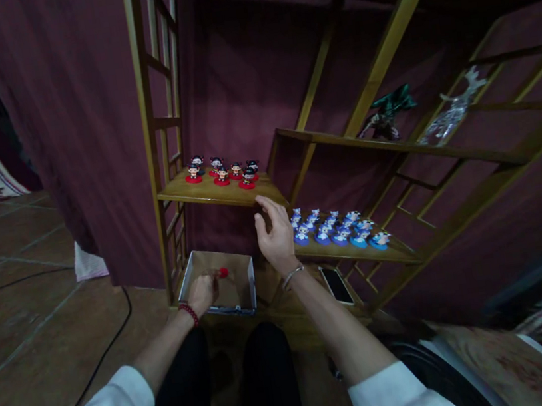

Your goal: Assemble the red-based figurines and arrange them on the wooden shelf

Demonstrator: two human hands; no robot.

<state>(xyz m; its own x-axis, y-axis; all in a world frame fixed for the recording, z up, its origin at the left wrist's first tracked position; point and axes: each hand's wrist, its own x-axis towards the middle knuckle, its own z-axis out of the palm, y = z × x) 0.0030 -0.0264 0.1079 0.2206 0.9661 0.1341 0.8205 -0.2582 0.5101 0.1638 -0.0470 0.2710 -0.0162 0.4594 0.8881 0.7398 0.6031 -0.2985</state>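
Note:
Inside a shallow cardboard box, my left hand has its fingers closed on a small red object; most of its form is hidden, but its colour matches the figurine bases above. My right hand is raised with thumb and fingers apart, holding nothing, just below the front edge of the upper-left shelf. On that shelf stand several small figurines with black hats and red round bases. To the right of my right hand, several blue and purple figurines stand in rows on a lower shelf.
A phone lies right of my right wrist. Higher up, a dark green ornament and a clear glass-like one rest on a shelf. Wooden posts frame the unit. A black cable crosses the tiled floor at left.

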